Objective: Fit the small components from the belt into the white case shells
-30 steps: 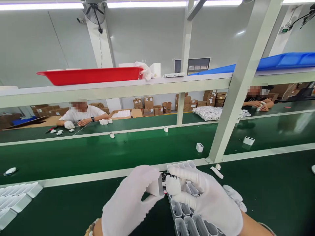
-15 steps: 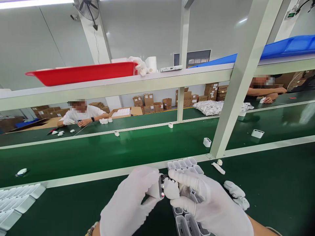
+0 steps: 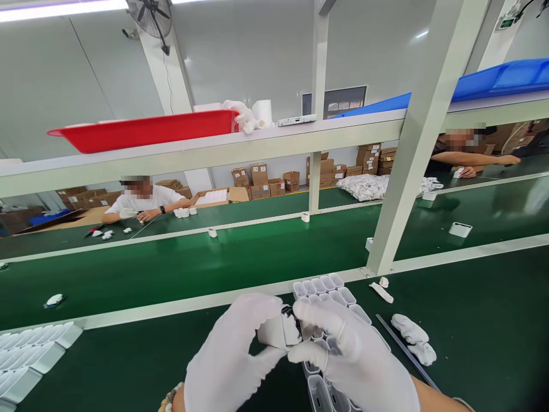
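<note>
My left hand [image 3: 235, 355], in a white glove, grips a small white plastic housing [image 3: 271, 332] between thumb and fingers. At the housing's right end sits a white insert with dark electronic parts [image 3: 292, 327]. My right hand [image 3: 351, 355], also gloved, pinches this insert against the housing with thumb and forefinger. How deep the insert sits is partly hidden by the fingers. Below and behind my right hand stand rows of open white plastic cases [image 3: 319, 392], partly covered by it.
A green conveyor belt [image 3: 257, 246] carries small white housings. More white cases [image 3: 34, 366] stand at left. To the right lie a thin metal strip [image 3: 405, 349], crumpled white finger covers or cloth [image 3: 409, 329] and a white scrap [image 3: 381, 292]. A slanted post [image 3: 412, 160] rises beyond; two co-workers sit across.
My right hand has moved left, bringing the insert up against the housing. The metal strip has come into view beside my right arm. Pieces on the belt have shifted right.
</note>
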### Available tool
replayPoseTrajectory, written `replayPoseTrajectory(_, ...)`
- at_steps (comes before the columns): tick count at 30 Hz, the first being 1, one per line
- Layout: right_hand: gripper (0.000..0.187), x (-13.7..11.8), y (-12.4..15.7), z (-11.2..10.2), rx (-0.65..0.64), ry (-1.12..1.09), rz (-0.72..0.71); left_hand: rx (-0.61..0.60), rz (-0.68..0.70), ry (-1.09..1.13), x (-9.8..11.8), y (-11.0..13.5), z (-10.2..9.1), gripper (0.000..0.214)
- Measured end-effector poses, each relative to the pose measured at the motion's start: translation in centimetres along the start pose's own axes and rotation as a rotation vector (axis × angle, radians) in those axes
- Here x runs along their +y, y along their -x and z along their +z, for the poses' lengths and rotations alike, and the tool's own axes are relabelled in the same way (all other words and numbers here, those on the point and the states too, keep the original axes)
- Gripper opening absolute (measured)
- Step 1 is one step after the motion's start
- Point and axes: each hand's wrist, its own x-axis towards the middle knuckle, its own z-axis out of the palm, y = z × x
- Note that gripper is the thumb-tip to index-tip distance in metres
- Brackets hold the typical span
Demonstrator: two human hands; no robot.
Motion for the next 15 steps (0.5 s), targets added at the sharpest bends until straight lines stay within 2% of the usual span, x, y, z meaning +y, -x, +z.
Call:
replayPoseTrajectory(3,0.022,-0.7,-0.1,-0.1,-0.072,0.220,-0.142,0.039,-0.035,0.048,-0.3,0.5,0.4,0.045)
replayPoseTrajectory(5,0.018,-1.1,-0.3,-0.3,-0.173,0.266,-0.116,0.066,-0.033,0.080,-0.3,0.6,0.6,0.041)
replayPoseTrajectory(8,0.029,-1.6,-0.2,-0.5,-0.272,0.239,0.006,0.093,-0.021,0.152,-0.2,0.5,0.9,0.029)
replayPoseTrajectory(10,0.041,-1.7,0.2,-0.2,-0.259,0.219,0.044,0.072,-0.064,0.196,-0.6,0.2,1.1,0.029)
replayPoseTrajectory(13,0.068,-2.2,1.5,0.7,-0.127,0.275,0.074,0.031,-0.216,0.234,-2.3,-0.1,1.5,0.038)
replayPoseTrajectory(15,0.066,-2.8,2.6,1.6,-0.172,0.288,0.062,0.034,-0.292,0.258,-4.4,-0.4,2.2,0.044)
